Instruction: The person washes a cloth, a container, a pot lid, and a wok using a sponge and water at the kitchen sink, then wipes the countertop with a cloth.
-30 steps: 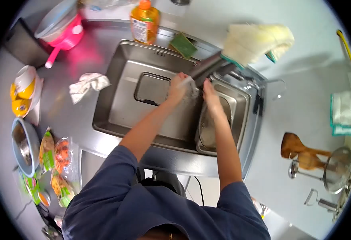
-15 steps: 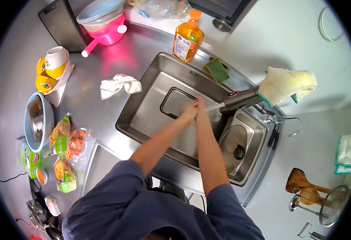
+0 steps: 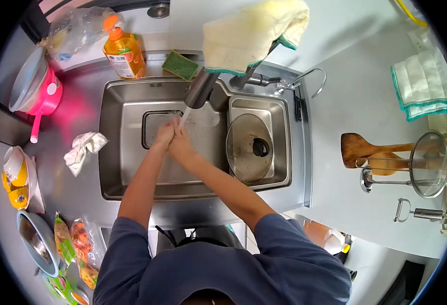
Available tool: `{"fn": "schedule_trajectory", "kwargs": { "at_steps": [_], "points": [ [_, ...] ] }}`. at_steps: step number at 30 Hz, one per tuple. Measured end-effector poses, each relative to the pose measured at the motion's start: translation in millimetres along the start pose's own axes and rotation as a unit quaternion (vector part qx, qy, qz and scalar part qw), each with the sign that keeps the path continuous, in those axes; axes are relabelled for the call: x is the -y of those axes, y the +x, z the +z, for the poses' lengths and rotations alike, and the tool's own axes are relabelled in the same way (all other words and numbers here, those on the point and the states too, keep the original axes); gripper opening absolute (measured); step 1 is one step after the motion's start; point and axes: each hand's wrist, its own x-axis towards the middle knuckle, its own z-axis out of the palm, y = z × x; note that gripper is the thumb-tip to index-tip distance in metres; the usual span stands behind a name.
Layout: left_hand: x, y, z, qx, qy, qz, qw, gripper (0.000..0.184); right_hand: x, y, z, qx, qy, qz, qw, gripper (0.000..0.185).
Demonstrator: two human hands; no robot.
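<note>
My left hand (image 3: 164, 133) and my right hand (image 3: 180, 144) are pressed together over the large basin of the steel sink (image 3: 132, 168). Water runs from the dark faucet (image 3: 201, 89) onto them. The fingers are small and overlap, so whether anything is between them cannot be made out. A cream cloth with a green edge (image 3: 249, 38) drapes over the faucet. In the small basin to the right lies a glass lid (image 3: 249, 152) with a black knob. A green sponge (image 3: 180, 65) and an orange soap bottle (image 3: 124, 53) stand behind the sink.
A white rag (image 3: 85, 151) lies left of the sink. Further left are a pink strainer (image 3: 48, 96), yellow bowls (image 3: 19, 185), a blue basin (image 3: 37, 241) and food packets (image 3: 83, 239). Wooden spatulas (image 3: 373, 150) and a wire strainer (image 3: 429, 165) hang at right.
My hands, apart a second ago, came together under the water and remain together. The view has turned and shifted, so the sink now appears level and further left than half a second ago.
</note>
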Motion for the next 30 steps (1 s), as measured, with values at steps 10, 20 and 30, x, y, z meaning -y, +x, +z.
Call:
{"fn": "schedule_trajectory", "kwargs": {
  "at_steps": [10,20,30],
  "points": [
    [-67,-55,28,0.198,0.097,0.207,0.953,0.045,-147,-37,-114,-0.311,0.364,0.281,0.832,0.020],
    [-39,-116,-38,0.169,0.626,0.181,0.740,0.061,-303,-7,-153,-0.366,0.284,0.269,0.844,0.039],
    [-81,-171,-226,-0.341,0.698,0.311,0.547,0.046,-111,-80,-93,-0.141,0.295,0.121,0.937,0.034]
  ]
}}
